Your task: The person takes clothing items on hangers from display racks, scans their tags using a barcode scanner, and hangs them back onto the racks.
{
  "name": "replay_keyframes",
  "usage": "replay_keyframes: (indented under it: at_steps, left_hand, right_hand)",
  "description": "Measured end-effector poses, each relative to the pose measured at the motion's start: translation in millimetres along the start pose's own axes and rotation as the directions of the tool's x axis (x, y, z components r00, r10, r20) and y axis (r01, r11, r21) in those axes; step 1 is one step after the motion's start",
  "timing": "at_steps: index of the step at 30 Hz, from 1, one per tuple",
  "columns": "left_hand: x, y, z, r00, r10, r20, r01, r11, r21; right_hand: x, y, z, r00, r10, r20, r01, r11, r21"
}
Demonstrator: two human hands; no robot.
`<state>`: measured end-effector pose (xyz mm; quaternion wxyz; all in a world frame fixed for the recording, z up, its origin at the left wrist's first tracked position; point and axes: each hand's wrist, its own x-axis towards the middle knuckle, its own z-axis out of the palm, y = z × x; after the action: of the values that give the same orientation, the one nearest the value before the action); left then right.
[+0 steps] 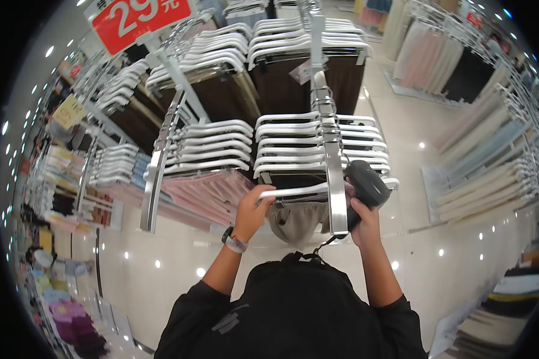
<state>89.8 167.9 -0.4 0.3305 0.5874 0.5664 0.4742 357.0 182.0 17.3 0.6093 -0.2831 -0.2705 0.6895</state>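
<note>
My left hand [253,210] is closed on the left end of a white hanger [299,191] at the front of the middle rack. From this hanger hangs a grey-beige garment [299,222]. My right hand [365,221] grips a black handheld device [368,184] with a cord, to the right of the metal rail's front end [338,209]. The device hides the hanger's right end. Behind the held hanger, several white hangers [311,143] with dark garments line the same rail.
Pink garments [209,192] hang on the rack at the left, beside another metal rail [156,179]. A red price sign [139,23] stands at the upper left. Racks of pale clothes [491,191] line the right side, over a shiny tiled floor [422,257].
</note>
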Motion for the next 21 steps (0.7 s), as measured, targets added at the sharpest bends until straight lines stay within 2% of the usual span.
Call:
replay_keyframes:
  at_steps: [1, 3, 4, 5, 7, 9, 12, 13, 19, 21]
  left_hand:
    - [2.3, -4.8, 2.9, 0.998, -0.031, -0.047, 0.031, 1.000, -0.001]
    - [10.3, -19.3, 11.6, 0.990, -0.013, -0.141, 0.014, 1.000, 0.006]
    - [15.5, -24.3, 16.9, 0.983, 0.014, -0.184, -0.011, 1.000, 0.021]
    - [20.2, -28.7, 21.4, 0.973, 0.043, -0.226, -0.035, 0.999, 0.040]
    - [28.1, -26.9, 26.4, 0.961, 0.000, -0.278, 0.008, 1.000, 0.025]
    - [38.0, -41.6, 28.4, 0.959, -0.047, -0.279, 0.050, 0.999, 0.004]
    - [48.5, -39.3, 30.2, 0.943, 0.091, -0.319, -0.039, 0.986, 0.164]
    - [49.5, -40.0, 30.2, 0.942, 0.091, -0.322, -0.037, 0.985, 0.169]
    - [37.8, -27.8, 23.9, 0.965, 0.015, -0.264, 0.006, 0.997, 0.081]
    - [32.7, -20.1, 19.1, 0.969, -0.013, -0.246, 0.039, 0.994, 0.102]
  right_hand:
    - [6.1, 0.9, -1.2, 0.999, 0.027, 0.017, -0.027, 1.000, 0.001]
    - [21.1, 1.4, -1.5, 0.998, 0.054, -0.024, -0.056, 0.997, -0.056]
    - [31.1, 3.6, -9.8, 0.997, 0.080, 0.005, -0.079, 0.994, -0.072]
    - [39.0, 4.2, -14.8, 0.994, 0.103, 0.023, -0.101, 0.992, -0.071]
    - [52.1, 6.5, -20.2, 0.994, 0.086, 0.070, -0.085, 0.996, -0.016]
    - [62.0, 7.6, -19.8, 0.987, 0.120, 0.106, -0.117, 0.992, -0.035]
    - [69.6, 6.7, -16.9, 0.995, 0.068, 0.070, -0.067, 0.998, -0.015]
    - [70.0, 8.4, -19.5, 0.995, 0.071, 0.074, -0.071, 0.997, -0.012]
    - [53.6, 11.4, -35.2, 0.988, 0.076, 0.134, -0.074, 0.997, -0.024]
    - [41.9, 7.7, -39.2, 0.993, 0.007, 0.118, 0.001, 0.998, -0.070]
